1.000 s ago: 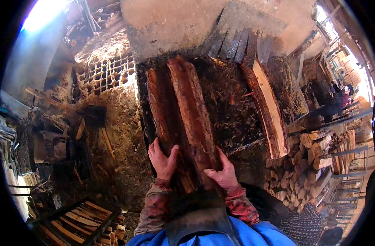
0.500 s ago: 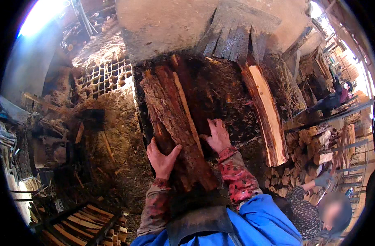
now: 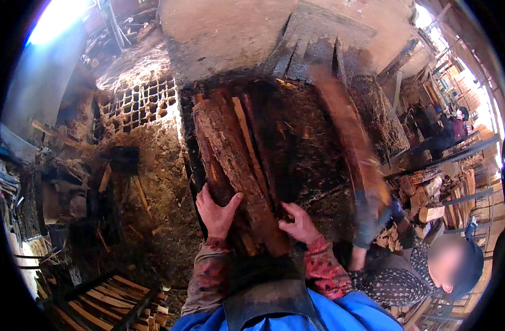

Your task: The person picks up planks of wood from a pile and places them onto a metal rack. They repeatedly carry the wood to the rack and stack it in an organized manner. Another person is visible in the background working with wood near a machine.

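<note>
Long bark-covered wood slabs (image 3: 230,149) lie side by side, lengthwise in front of me. My left hand (image 3: 216,214) rests at the left of their near end, its thumb spread out over the bark. Close beside the right edge of that end is my right hand (image 3: 300,223), fingers partly bent and apart, with nothing seen in them. Whether it touches the wood, I cannot tell. To the right, a co-worker's gloved hand (image 3: 368,220) is at the near end of another long slab (image 3: 351,132), which is smeared by motion.
Dark bark debris (image 3: 302,138) covers the surface between the slabs. A metal grate (image 3: 145,102) sits at the far left, and a rack of cut strips (image 3: 106,298) at the lower left. The co-worker (image 3: 407,270) leans in from the right, near stacked split wood (image 3: 462,204).
My right hand has drawn back toward me and slightly right, while the left stays put. The co-worker has reached in to the right-hand slab, which has turned and now blurs.
</note>
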